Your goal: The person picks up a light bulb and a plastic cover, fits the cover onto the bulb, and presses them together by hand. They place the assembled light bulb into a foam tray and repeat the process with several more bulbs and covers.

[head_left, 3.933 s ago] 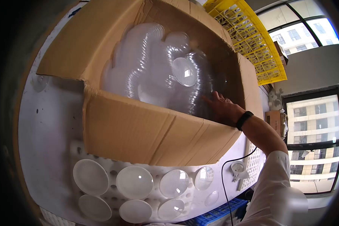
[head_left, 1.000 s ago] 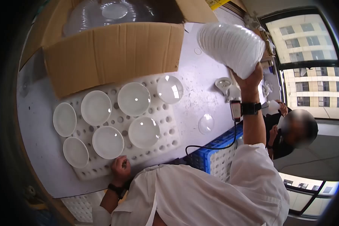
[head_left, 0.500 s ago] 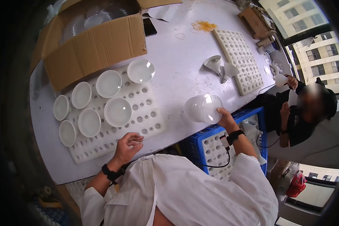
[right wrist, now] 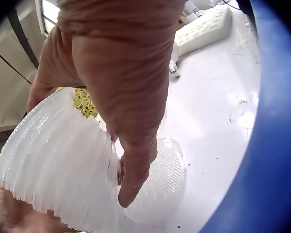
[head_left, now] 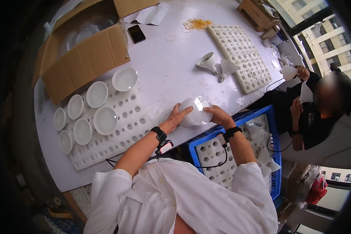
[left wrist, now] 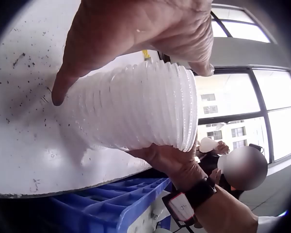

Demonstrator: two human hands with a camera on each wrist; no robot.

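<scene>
A stack of clear ribbed lamp covers (head_left: pixel 197 113) is held between both hands above the table's front edge. My left hand (head_left: pixel 177 118) spans one side of the stack; in the left wrist view the left hand (left wrist: pixel 140 29) arches over it, with the thumb and fingers bent round the two ends. My right hand (head_left: pixel 221 116) grips the other side, and shows under the stack in the left wrist view. In the right wrist view the right thumb (right wrist: pixel 131 189) lies between the ribbed stack (right wrist: pixel 58 160) and a dimpled clear cover (right wrist: pixel 167 174).
Several white lamp cups (head_left: pixel 105 120) stand on a foam tray (head_left: pixel 134 113) at left, with a cardboard box (head_left: pixel 87 54) of covers behind. Two lamps (head_left: pixel 206 61) lie by another foam tray (head_left: pixel 243 58). A blue crate (head_left: pixel 277 156) and another person (head_left: pixel 319 113) are at right.
The right hand has brought the stack from the box to the table's front edge. The left hand has moved right from beside the foam tray onto the stack. The head view has shifted.
</scene>
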